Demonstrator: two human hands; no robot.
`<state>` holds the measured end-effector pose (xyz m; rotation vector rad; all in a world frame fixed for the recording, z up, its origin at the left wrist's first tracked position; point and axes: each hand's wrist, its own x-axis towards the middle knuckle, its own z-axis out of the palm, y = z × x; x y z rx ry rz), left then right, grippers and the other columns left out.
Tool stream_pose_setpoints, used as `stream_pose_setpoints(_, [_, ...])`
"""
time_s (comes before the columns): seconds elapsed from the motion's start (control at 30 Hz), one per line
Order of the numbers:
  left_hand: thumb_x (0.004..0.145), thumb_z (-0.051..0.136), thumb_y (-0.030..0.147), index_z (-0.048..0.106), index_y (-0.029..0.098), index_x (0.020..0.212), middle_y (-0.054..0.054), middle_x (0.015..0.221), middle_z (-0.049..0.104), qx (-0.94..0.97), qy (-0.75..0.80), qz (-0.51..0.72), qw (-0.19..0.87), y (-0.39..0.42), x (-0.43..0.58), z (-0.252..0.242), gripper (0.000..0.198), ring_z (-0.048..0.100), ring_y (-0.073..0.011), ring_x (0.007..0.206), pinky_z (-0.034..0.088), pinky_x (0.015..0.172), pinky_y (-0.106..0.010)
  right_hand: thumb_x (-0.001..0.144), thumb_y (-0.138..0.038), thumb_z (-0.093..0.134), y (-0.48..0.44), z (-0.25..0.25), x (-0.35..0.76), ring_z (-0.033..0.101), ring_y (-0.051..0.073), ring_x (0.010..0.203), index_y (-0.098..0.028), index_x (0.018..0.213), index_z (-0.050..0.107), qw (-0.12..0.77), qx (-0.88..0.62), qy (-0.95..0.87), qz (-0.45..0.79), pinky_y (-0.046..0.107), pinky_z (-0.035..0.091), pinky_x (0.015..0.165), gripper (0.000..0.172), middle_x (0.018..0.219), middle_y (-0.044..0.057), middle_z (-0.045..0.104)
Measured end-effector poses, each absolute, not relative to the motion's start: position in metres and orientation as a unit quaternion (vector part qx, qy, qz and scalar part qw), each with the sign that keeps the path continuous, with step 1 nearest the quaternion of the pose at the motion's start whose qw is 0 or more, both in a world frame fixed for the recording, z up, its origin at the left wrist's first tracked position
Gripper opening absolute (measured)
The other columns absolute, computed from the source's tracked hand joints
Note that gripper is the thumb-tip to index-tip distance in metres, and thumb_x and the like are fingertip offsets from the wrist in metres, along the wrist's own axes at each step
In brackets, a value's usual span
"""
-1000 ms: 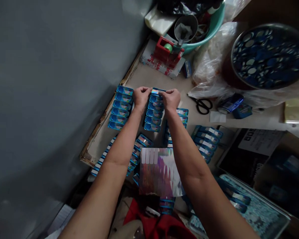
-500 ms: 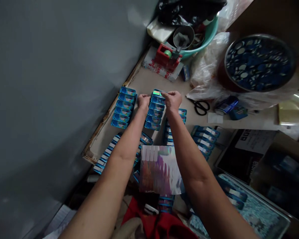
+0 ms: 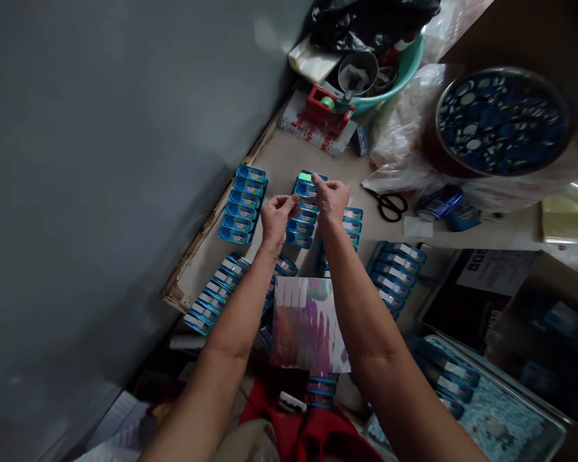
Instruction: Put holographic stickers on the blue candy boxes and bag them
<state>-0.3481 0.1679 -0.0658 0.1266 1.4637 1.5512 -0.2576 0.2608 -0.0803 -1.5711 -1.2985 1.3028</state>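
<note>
My left hand [image 3: 277,223] is pinched closed over the middle of a column of small blue plastic cases [image 3: 298,228]. What sits between its fingertips is too small to make out. Just to the right, my right hand [image 3: 332,200] has thumb and fingers together at the upper end of that column. Its fingertips are at a shiny greenish label [image 3: 306,176] on the top case; anything pinched there is hidden. A second column of blue cases [image 3: 241,208] lies to the left. Below my wrists is a holographic sticker sheet [image 3: 308,327] with several pale label gaps.
More cases with pale labels [image 3: 214,298] lie lower left, others [image 3: 397,276] at right. Black scissors [image 3: 389,205], a red tape dispenser [image 3: 325,112], a green basin [image 3: 407,80] and a round tub of blue-and-white pieces [image 3: 503,122] stand farther back. A wall [image 3: 101,160] borders the left.
My left hand has moved from the gap left of the middle column onto it, nearer my right hand. My right hand stays by the top case. The view has shifted slightly.
</note>
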Motion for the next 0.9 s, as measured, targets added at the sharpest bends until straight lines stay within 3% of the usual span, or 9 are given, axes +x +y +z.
stream_pose_setpoints(0.17, [0.079,0.086,0.029,0.067,0.017,0.077,0.001,0.070,0.068,0.100,0.656,0.594,0.454,0.180,-0.365,-0.066,0.023,0.065,-0.0115,0.063,0.055,0.068,-0.025,0.062,-0.046,0.082,0.244,-0.078,-0.251,0.059,0.013,0.063,-0.024,0.086,0.052,0.396,-0.598,-0.448,0.535,0.028,0.050,0.064,0.044,0.072,-0.006,0.061])
stream_pose_setpoints(0.43, [0.084,0.078,0.022,0.065,0.019,0.069,0.000,0.065,0.065,0.253,0.768,0.476,0.345,0.216,-0.385,-0.084,0.020,0.066,-0.0164,0.071,0.055,0.078,-0.029,0.068,-0.028,0.073,0.256,-0.073,-0.261,0.064,0.018,0.082,-0.023,0.082,0.055,0.315,-0.688,-0.545,0.362,0.031,0.049,0.082,0.023,0.080,-0.003,0.067])
stream_pose_setpoints(0.7, [0.086,0.074,0.022,0.064,0.018,0.073,0.000,0.071,0.069,0.227,0.766,0.463,0.384,0.222,-0.387,-0.100,0.017,0.066,-0.0142,0.065,0.051,0.068,-0.026,0.073,-0.027,0.066,0.260,-0.082,-0.265,0.063,0.019,0.080,-0.025,0.085,0.054,0.289,-0.689,-0.569,0.344,0.034,0.048,0.084,0.018,0.081,-0.003,0.066])
stream_pose_setpoints(0.9, [0.085,0.078,0.025,0.062,0.017,0.072,0.001,0.070,0.066,0.125,0.695,0.533,0.466,0.223,-0.378,-0.117,0.022,0.062,-0.0122,0.066,0.050,0.069,-0.025,0.073,-0.037,0.075,0.276,-0.105,-0.248,0.060,0.023,0.094,-0.025,0.086,0.044,0.230,-0.699,-0.613,0.288,0.038,0.050,0.086,0.035,0.091,0.001,0.060])
